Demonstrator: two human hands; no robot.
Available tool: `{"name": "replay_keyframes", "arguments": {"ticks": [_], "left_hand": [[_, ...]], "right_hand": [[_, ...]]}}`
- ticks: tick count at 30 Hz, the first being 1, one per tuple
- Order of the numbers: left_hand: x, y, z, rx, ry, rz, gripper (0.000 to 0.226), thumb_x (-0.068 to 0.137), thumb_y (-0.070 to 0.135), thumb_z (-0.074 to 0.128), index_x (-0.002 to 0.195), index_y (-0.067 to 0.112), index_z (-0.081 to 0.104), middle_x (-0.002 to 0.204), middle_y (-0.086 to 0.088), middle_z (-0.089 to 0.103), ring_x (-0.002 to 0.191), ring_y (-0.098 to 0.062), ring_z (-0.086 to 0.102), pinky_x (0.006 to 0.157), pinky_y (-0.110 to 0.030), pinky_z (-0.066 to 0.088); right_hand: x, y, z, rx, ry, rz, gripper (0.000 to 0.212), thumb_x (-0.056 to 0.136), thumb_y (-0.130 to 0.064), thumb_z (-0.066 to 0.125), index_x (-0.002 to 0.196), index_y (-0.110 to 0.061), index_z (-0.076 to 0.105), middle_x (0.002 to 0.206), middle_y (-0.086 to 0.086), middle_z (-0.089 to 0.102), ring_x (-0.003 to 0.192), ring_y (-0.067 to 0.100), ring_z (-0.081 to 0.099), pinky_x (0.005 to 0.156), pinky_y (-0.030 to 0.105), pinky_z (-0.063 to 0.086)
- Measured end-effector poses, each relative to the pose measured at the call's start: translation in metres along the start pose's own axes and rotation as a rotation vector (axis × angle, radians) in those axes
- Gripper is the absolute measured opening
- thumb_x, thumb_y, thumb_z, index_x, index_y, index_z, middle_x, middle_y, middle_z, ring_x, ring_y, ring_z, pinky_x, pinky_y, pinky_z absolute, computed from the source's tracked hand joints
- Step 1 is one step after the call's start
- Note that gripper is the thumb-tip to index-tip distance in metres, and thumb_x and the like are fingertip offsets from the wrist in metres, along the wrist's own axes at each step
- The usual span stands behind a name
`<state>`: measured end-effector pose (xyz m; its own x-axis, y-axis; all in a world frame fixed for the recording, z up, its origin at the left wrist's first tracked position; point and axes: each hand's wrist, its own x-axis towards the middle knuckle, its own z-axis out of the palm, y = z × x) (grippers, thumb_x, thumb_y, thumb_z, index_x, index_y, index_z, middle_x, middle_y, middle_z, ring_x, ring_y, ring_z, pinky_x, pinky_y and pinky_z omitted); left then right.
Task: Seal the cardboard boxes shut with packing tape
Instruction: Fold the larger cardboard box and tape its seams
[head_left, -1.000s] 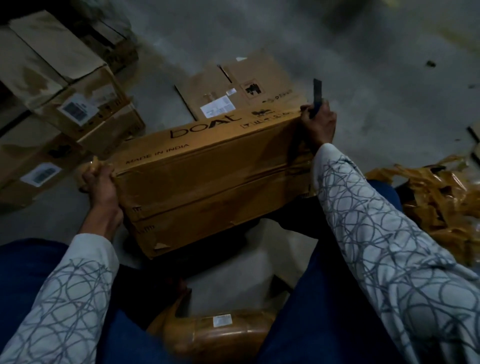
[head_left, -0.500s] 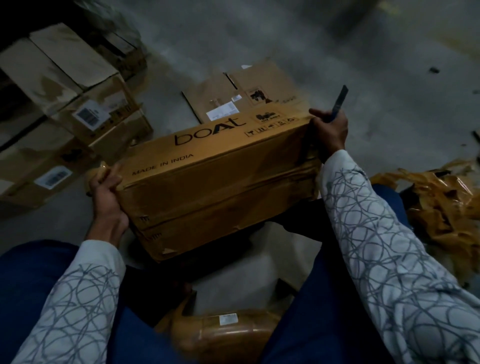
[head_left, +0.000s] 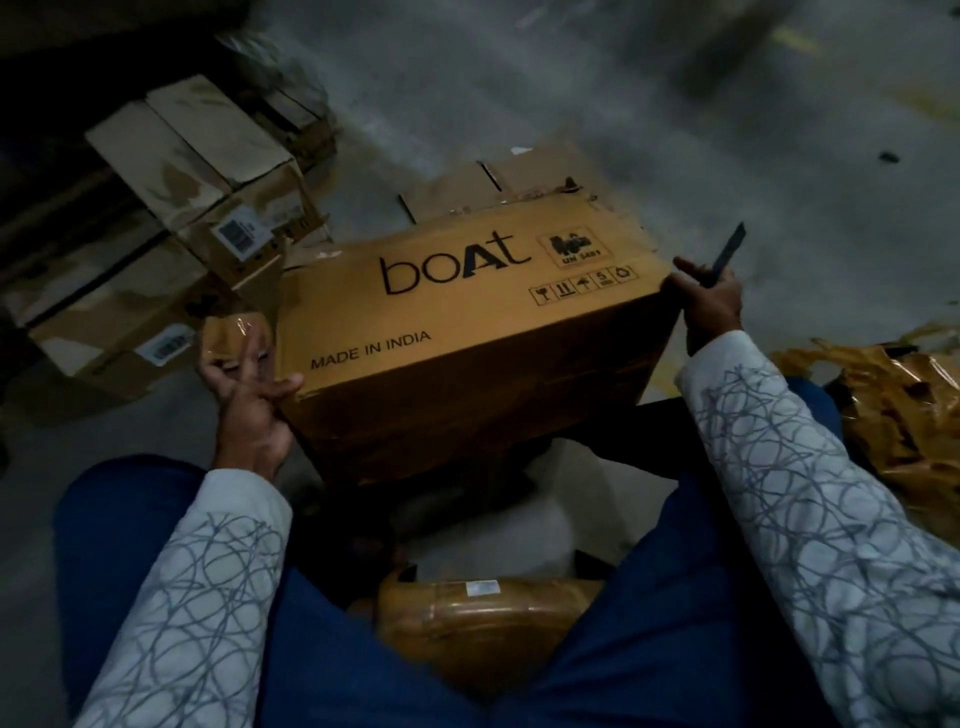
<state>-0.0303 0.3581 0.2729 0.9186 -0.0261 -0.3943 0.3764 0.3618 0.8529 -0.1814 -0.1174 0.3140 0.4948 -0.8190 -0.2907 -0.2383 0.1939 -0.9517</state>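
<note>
Person sits low on the floor (head_left: 675, 130), printed box (head_left: 467, 332) held up between the knees, tilted, with the printed face turned up toward them.

Left hand (head_left: 249, 395) is at the box's near left corner. Its fingers curl round a brown tape roll (head_left: 234, 332) and the thumb presses on the box edge. Right hand (head_left: 709, 301) clamps the far right edge of the box and also pinches a dark cutter (head_left: 727, 252), which sticks up clear of the cardboard.

Progress is my guess only. The printed face shows no tape strip across it. The near side face is in shadow, so I can't tell whether a taped seam runs there. No loose strip is visible between roll and box. Roll and cutter are both in hand, so this box looks mid-job, likely being turned to reach another seam.

Still to do: a stack of boxes (head_left: 208, 171) sits well apart at the left, too dim to tell if they are sealed. Flat cardboard (head_left: 519, 192) lies just behind the held box. A wrapped parcel (head_left: 488, 613) near the person's lap looks already covered in tape. A heap of crumpled wrap (head_left: 893, 410) lies at the right.
</note>
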Motion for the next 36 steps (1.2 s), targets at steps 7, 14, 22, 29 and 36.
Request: {"name": "replay_keyframes", "arguments": {"ticks": [7, 14, 22, 29, 36], "left_hand": [[0.012, -0.038, -0.036, 0.201, 0.386, -0.149, 0.058, 0.082, 0.031, 0.073, 0.129, 0.045, 0.044, 0.119, -0.005, 0.064, 0.092, -0.03, 0.071, 0.054, -0.04, 0.059], [0.037, -0.042, -0.035, 0.385, 0.386, -0.359, 0.081, 0.059, 0.042, 0.077, 0.135, 0.035, 0.05, 0.117, -0.008, 0.068, 0.086, -0.023, 0.069, 0.058, -0.04, 0.059], [0.056, -0.049, -0.004, 0.416, 0.127, -0.458, 0.033, 0.098, 0.027, 0.062, 0.128, 0.022, 0.048, 0.104, -0.008, 0.067, 0.091, -0.027, 0.066, 0.075, -0.046, 0.054], [0.039, -0.031, 0.011, 0.369, 0.166, -0.228, 0.083, 0.087, 0.003, 0.068, 0.144, 0.039, 0.02, 0.133, -0.005, 0.052, 0.103, -0.025, 0.065, 0.07, -0.051, 0.06], [0.011, -0.001, 0.013, 0.263, 0.132, 0.046, 0.074, 0.088, -0.008, 0.061, 0.134, 0.037, 0.026, 0.143, -0.005, 0.044, 0.125, -0.028, 0.055, 0.087, -0.052, 0.055]], "right_hand": [[-0.006, 0.016, 0.023, -0.228, -0.119, 0.015, 0.029, 0.076, -0.027, 0.081, 0.099, -0.018, 0.066, 0.1, 0.004, 0.071, 0.099, 0.024, 0.069, 0.089, 0.042, 0.057], [0.009, 0.016, 0.05, -1.035, -0.094, -0.247, 0.055, 0.083, -0.047, 0.069, 0.12, -0.01, 0.053, 0.118, 0.013, 0.064, 0.111, 0.034, 0.06, 0.096, 0.043, 0.041], [0.049, 0.017, 0.088, -1.144, -0.172, -0.092, 0.083, 0.074, -0.066, 0.074, 0.129, -0.009, 0.046, 0.133, 0.018, 0.056, 0.128, 0.042, 0.047, 0.106, 0.052, 0.036], [0.022, 0.003, 0.074, -0.989, 0.043, -0.062, 0.073, 0.074, -0.063, 0.074, 0.124, -0.015, 0.053, 0.131, 0.014, 0.058, 0.129, 0.038, 0.045, 0.107, 0.048, 0.032], [-0.038, 0.008, 0.021, -0.264, 0.172, -0.101, 0.054, 0.067, -0.053, 0.082, 0.101, -0.023, 0.053, 0.109, 0.002, 0.065, 0.107, 0.027, 0.063, 0.096, 0.047, 0.051]]}}
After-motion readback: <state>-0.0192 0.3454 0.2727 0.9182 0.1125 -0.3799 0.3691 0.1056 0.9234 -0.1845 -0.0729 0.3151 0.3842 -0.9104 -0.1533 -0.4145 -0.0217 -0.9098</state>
